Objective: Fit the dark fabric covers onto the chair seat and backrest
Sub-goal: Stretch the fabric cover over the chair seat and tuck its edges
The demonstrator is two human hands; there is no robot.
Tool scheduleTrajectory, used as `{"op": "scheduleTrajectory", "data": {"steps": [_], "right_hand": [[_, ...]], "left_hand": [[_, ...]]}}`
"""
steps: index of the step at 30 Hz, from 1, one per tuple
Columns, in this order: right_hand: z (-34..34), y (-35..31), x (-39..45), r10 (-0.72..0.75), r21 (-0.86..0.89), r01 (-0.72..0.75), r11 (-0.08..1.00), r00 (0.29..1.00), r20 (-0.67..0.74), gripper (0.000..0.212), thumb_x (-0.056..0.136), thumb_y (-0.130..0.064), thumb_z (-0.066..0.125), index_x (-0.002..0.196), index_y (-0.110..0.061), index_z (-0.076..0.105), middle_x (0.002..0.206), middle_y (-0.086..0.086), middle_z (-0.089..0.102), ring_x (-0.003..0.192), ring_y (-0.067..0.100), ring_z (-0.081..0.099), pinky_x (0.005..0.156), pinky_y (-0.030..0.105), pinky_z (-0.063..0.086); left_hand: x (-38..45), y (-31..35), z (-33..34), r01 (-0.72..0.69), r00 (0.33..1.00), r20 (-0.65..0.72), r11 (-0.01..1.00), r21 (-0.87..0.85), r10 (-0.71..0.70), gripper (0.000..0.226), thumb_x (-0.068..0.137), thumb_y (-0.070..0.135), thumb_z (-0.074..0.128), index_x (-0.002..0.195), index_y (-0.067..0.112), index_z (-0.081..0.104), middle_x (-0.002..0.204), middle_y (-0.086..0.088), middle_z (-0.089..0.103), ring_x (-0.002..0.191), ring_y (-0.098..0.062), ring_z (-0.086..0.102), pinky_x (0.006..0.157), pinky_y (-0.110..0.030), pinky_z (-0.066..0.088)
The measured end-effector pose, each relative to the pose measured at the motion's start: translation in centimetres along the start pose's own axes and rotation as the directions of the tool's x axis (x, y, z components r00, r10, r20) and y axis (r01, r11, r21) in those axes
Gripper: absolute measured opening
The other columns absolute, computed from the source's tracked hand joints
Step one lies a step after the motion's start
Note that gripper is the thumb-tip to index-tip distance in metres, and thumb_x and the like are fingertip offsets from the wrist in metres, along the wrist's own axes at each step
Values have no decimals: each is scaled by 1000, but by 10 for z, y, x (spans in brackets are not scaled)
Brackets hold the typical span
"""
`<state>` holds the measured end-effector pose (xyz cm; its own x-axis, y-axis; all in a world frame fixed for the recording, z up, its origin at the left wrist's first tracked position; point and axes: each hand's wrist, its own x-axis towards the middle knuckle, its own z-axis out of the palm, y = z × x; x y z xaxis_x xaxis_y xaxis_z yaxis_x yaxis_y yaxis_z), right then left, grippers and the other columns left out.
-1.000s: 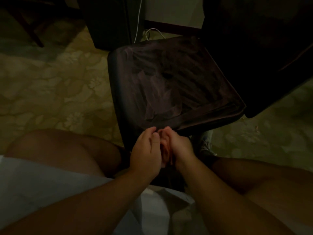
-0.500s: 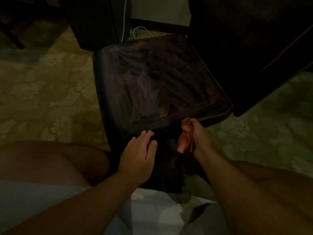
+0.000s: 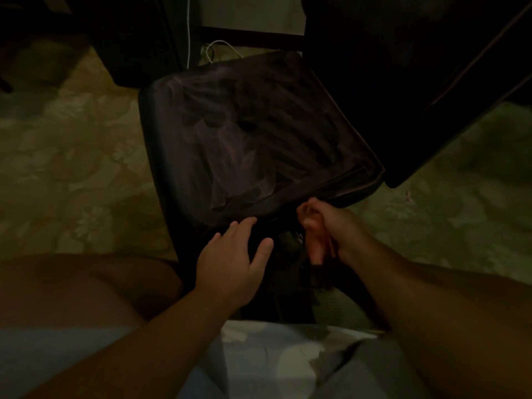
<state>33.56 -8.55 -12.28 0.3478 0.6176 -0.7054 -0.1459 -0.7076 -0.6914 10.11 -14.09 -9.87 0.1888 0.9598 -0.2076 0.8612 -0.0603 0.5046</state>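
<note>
Nearest the camera, the two forearms reach forward over pale shorts, and they have spread: a second ago both hands were bunched together at the front edge of the seat, working one spot, and now they sit apart along that edge. I read that as the middle of the hem being dealt with and the work moving outward — the seat cover (image 3: 253, 145) already lies over the chair seat, wrinkled and purplish-dark, so what remains here is probably tucking its front edge under.

The left hand (image 3: 233, 254) lies palm down with fingers straight and slightly fanned, fingertips touching the dark fabric just below the seat's front lip; it holds nothing. The right hand (image 3: 322, 226) is turned thumb-up, its fingers curled at the seat's near right edge — it seems to pinch the hem there, though the light is too poor to be sure.

Beyond the seat, the backrest (image 3: 417, 82) rises dark at upper right; whether it is covered I cannot tell. A white cable (image 3: 188, 30) trails down to the patterned floor (image 3: 72, 168) behind.
</note>
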Motion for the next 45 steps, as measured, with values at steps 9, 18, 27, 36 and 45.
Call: {"op": "scheduleTrajectory", "data": {"steps": [9,18,27,36,45], "right_hand": [[-43,-27,16,-126,-218,110,970,990,-60,40,91,-52,71,90,-12,78,73,8,75,63,26,71,55,29,49],[-94,-44,43,-144,11,146,989,983,-115,62,110,-51,30,69,-15,57,54,16,53,36,30,51,39,24,33],[-13,-4,5,-214,-267,210,941,977,13,55,99,-60,52,107,-10,74,98,8,77,92,30,73,84,41,60],[-4,17,-26,-185,-368,237,899,968,171,19,95,-41,64,105,-35,80,98,-5,80,97,18,75,91,38,58],[-72,-10,1,-338,-255,279,926,913,-229,44,76,-61,72,96,-22,70,77,7,73,70,32,73,67,56,63]], "left_hand": [[-2,0,8,-79,997,17,980,182,77,80,96,76,17,160,32,40,164,2,46,156,-21,35,127,-47,29],[-5,4,20,-91,996,13,962,258,90,75,98,72,31,159,29,42,162,-1,49,154,-24,39,124,-50,36],[-6,10,28,-76,997,27,963,260,71,77,97,77,29,163,37,31,168,-4,40,159,-28,29,128,-53,26],[-6,46,42,-102,991,97,988,112,92,86,92,80,18,165,37,25,173,-17,24,163,-35,14,131,-44,13],[10,98,10,-226,969,39,941,-252,243,65,99,47,59,158,23,43,153,-3,51,138,-23,51,115,-39,43]]}}
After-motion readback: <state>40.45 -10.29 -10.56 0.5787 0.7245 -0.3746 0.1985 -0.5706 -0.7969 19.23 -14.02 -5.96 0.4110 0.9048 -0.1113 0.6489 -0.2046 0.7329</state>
